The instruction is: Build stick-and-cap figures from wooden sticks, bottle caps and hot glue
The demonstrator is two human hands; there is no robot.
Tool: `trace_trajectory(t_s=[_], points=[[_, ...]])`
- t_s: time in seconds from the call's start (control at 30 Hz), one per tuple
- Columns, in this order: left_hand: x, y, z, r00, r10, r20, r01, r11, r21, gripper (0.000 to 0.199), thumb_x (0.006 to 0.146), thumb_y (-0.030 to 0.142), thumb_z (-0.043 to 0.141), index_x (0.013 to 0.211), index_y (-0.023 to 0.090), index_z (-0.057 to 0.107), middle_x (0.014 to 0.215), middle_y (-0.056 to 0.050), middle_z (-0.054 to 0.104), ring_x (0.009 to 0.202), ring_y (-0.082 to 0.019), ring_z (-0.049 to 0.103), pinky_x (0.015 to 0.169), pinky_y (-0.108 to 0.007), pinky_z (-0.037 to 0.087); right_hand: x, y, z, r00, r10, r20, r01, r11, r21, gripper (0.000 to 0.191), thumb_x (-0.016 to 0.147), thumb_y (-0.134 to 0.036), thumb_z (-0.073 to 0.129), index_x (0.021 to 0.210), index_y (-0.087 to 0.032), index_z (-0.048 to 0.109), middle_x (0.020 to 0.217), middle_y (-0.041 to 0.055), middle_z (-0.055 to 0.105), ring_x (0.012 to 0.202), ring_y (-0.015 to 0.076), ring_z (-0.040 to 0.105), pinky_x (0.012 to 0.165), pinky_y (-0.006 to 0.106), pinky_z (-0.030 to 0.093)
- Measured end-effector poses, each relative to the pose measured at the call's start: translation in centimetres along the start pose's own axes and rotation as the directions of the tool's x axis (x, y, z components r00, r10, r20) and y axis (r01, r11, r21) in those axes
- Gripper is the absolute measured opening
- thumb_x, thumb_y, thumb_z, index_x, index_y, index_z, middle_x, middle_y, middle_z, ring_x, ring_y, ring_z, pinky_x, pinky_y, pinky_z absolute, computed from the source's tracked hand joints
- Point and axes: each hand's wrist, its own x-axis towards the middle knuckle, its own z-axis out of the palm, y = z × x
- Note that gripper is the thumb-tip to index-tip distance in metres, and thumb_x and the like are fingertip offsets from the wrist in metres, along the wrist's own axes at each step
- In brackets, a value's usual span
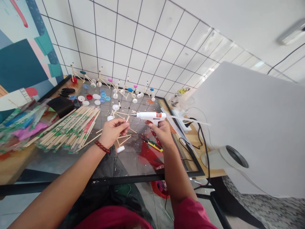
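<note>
My right hand grips a white hot glue gun, its nozzle pointing left and a long clear glue stick sticking out of its back. Close to the nozzle, my left hand pinches a short wooden stick between thumb and fingers. Whether nozzle and stick touch I cannot tell. Below and behind the left hand lies a frame of wooden sticks with white bottle caps on it, partly hidden by the hand. A yellow utility knife and dark-handled pliers lie below the glue gun.
Wrapped chopsticks are piled at left beside plastic packaging. Loose bottle caps lie farther back. Several stick figures with caps stand along the tiled wall. A power strip, black cord and spare glue sticks are at right.
</note>
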Motion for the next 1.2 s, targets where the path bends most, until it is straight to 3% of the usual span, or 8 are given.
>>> trace_trajectory(t_s=[0.37, 0.8, 1.2], points=[[0.1, -0.2, -0.1, 1.000, 0.026, -0.015, -0.026, 1.000, 0.007, 0.041, 0.049, 0.038, 0.101, 0.075, 0.014, 0.080, 0.064, -0.006, 0.075, 0.054, -0.013, 0.062, 0.050, -0.026, 0.051, 0.2, 1.2, -0.1, 0.999, 0.003, -0.034, -0.007, 0.993, -0.116, 0.040, 0.087, -0.056, 0.076, 0.109, -0.023, 0.073, 0.101, 0.0066, 0.080, 0.092, 0.0249, 0.071, 0.090, 0.039, 0.057], [0.1, -0.1, -0.1, 1.000, 0.019, -0.011, -0.018, 1.000, 0.017, 0.045, 0.048, 0.041, 0.102, 0.076, 0.014, 0.081, 0.064, -0.005, 0.075, 0.053, -0.012, 0.061, 0.050, -0.026, 0.050, 0.3, 1.6, -0.1, 0.997, -0.056, -0.047, 0.043, 0.970, -0.241, 0.041, 0.088, -0.056, 0.072, 0.113, -0.023, 0.073, 0.099, 0.0059, 0.078, 0.091, 0.0265, 0.069, 0.092, 0.042, 0.057], [0.1, -0.2, -0.2, 1.000, 0.020, -0.004, -0.020, 0.999, 0.033, 0.043, 0.050, 0.040, 0.101, 0.077, 0.014, 0.080, 0.065, -0.006, 0.074, 0.055, -0.014, 0.061, 0.052, -0.028, 0.050, 0.2, 1.6, 0.0, 0.997, -0.052, -0.058, 0.038, 0.974, -0.225, 0.038, 0.088, -0.058, 0.073, 0.110, -0.027, 0.074, 0.102, 0.0061, 0.079, 0.099, 0.0282, 0.070, 0.100, 0.044, 0.057]])
